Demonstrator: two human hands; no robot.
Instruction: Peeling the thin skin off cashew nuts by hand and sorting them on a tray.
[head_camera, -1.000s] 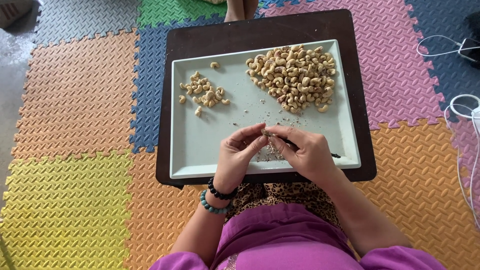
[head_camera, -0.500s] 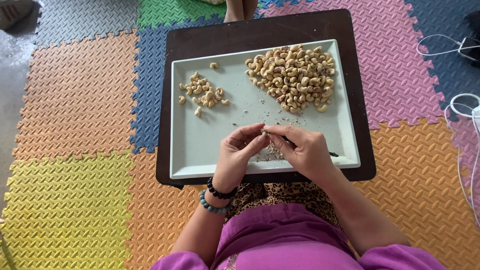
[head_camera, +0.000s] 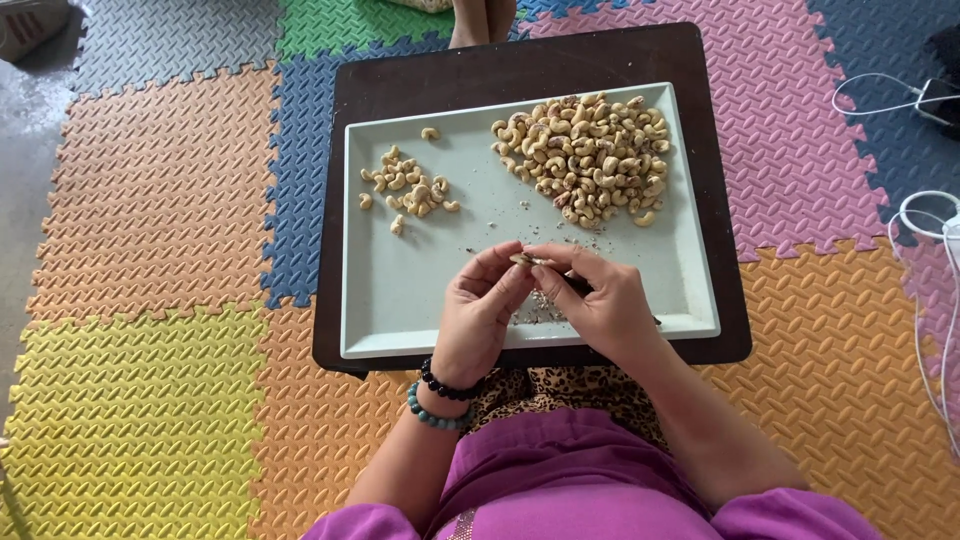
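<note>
A floor of interlocking foam mats (head_camera: 150, 200) in orange, yellow, blue, pink and green fills the view. On it stands a small dark brown bench (head_camera: 520, 70), and on the bench lies a pale rectangular tray (head_camera: 400, 300). At about two o'clock on the tray sits a big heap of cashews (head_camera: 585, 155); at ten o'clock a smaller heap of cashews (head_camera: 408, 188) is spread out, well apart from the big one. White cables (head_camera: 925, 215) lie on the mats at three o'clock.

At six o'clock over the tray the left hand (head_camera: 478, 315), with two bead bracelets (head_camera: 440, 400) at its wrist, meets the right hand (head_camera: 600, 300). The fingers of both hands are closed on one cashew (head_camera: 522, 259), pinched between the fingertips just above the tray. A dark slim tool (head_camera: 578, 284) runs under the right hand. Fine skin flakes (head_camera: 540, 305) lie on the tray beneath the hands.
</note>
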